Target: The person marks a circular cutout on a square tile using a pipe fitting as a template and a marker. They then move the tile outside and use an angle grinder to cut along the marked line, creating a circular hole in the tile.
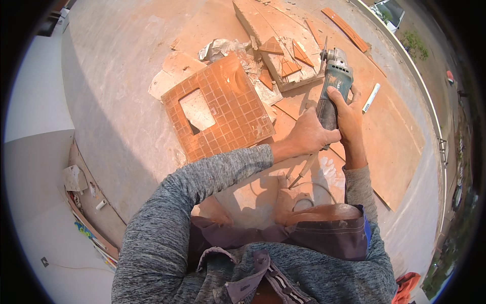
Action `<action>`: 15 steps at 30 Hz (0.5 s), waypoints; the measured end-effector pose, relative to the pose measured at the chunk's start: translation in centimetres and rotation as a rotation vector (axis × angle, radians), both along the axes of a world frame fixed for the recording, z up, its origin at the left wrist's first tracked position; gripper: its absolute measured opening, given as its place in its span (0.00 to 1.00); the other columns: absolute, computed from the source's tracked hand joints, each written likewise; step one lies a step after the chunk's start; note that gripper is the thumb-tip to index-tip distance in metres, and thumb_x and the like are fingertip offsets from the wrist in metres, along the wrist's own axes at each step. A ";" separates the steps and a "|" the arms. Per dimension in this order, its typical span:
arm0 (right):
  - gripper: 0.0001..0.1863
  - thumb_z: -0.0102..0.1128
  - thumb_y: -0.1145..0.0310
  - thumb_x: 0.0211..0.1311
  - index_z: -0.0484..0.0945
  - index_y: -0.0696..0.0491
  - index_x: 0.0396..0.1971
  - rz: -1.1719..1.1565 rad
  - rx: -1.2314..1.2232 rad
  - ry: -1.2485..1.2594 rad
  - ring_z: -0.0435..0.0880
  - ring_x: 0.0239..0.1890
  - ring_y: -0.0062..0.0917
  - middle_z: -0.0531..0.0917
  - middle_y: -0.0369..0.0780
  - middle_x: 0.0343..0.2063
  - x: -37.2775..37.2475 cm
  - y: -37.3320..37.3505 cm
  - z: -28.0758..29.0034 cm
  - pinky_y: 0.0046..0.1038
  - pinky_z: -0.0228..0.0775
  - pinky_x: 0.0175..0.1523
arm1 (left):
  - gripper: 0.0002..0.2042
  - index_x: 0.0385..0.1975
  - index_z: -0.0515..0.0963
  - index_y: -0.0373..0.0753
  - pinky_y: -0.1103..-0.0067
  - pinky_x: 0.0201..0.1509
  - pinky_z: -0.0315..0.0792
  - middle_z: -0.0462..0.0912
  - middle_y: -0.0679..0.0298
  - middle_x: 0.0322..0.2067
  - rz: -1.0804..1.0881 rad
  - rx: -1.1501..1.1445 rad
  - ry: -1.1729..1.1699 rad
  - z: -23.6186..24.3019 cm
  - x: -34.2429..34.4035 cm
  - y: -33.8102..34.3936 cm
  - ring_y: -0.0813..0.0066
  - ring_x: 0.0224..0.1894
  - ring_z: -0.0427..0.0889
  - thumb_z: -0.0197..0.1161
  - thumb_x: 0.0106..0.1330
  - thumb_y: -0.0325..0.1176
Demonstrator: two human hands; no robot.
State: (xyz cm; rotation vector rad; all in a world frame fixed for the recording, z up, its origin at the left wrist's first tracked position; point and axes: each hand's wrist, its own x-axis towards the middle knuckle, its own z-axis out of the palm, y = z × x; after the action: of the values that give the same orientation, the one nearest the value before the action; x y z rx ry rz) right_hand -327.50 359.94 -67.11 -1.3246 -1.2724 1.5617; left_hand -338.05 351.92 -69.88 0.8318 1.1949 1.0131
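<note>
Both of my hands are on a teal and black angle grinder, its thin disc seen edge-on at the far end. My right hand wraps round the body from the right, thumb on top. My left hand closes on the rear of the grinder from the left; part of its grip is hidden. Left of the hands lies a reddish-brown tile with a grid pattern and a rectangular opening cut through it. Triangular tile offcuts rest on a dusty slab block beyond the grinder.
Crumpled plastic wrapping lies behind the tile. A white marker sits right of the grinder on a flat board. The grinder's cord runs toward my feet. Tile strips lie far right, near a low edge.
</note>
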 end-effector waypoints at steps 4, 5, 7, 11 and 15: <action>0.39 0.72 0.65 0.65 0.57 0.67 0.65 -0.055 -0.005 0.045 0.88 0.39 0.27 0.85 0.51 0.43 0.2 -0.1 -1.2 0.25 0.83 0.39 | 0.31 0.56 0.70 0.28 0.74 0.32 0.79 0.85 0.54 0.35 0.045 0.072 0.208 -1.5 0.4 0.0 0.72 0.27 0.85 0.75 0.56 0.38; 0.39 0.72 0.65 0.65 0.57 0.68 0.65 -0.064 -0.007 0.019 0.88 0.39 0.27 0.85 0.50 0.43 0.3 -0.2 -1.3 0.25 0.83 0.39 | 0.33 0.56 0.70 0.28 0.73 0.32 0.80 0.85 0.53 0.35 0.055 0.092 0.259 -1.8 0.5 0.0 0.70 0.28 0.86 0.75 0.54 0.38; 0.39 0.73 0.64 0.65 0.58 0.68 0.63 -0.075 -0.005 -0.015 0.88 0.38 0.27 0.85 0.50 0.42 0.3 -0.4 -1.3 0.26 0.83 0.39 | 0.34 0.55 0.70 0.26 0.72 0.35 0.81 0.85 0.51 0.36 0.059 0.049 0.326 -2.3 0.9 0.1 0.66 0.31 0.87 0.76 0.53 0.40; 0.37 0.75 0.59 0.63 0.65 0.68 0.58 -0.044 0.037 -0.100 0.88 0.37 0.27 0.86 0.49 0.40 1.0 0.2 -3.7 0.26 0.82 0.39 | 0.35 0.52 0.70 0.23 0.67 0.42 0.82 0.85 0.45 0.36 0.037 0.057 0.472 -3.0 1.0 0.2 0.57 0.37 0.89 0.77 0.52 0.43; 0.34 0.76 0.53 0.60 0.72 0.66 0.52 0.011 0.068 -0.253 0.87 0.37 0.27 0.86 0.47 0.39 1.1 0.3 -4.3 0.28 0.81 0.41 | 0.36 0.47 0.69 0.20 0.62 0.45 0.81 0.84 0.38 0.37 0.004 0.048 0.648 -2.4 0.8 -0.1 0.46 0.41 0.88 0.78 0.52 0.46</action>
State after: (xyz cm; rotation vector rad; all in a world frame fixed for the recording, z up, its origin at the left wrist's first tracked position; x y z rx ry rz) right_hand -326.45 360.28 -71.42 -1.5089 -1.4745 1.3775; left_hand -337.27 351.83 -72.27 1.2493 1.7174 0.7952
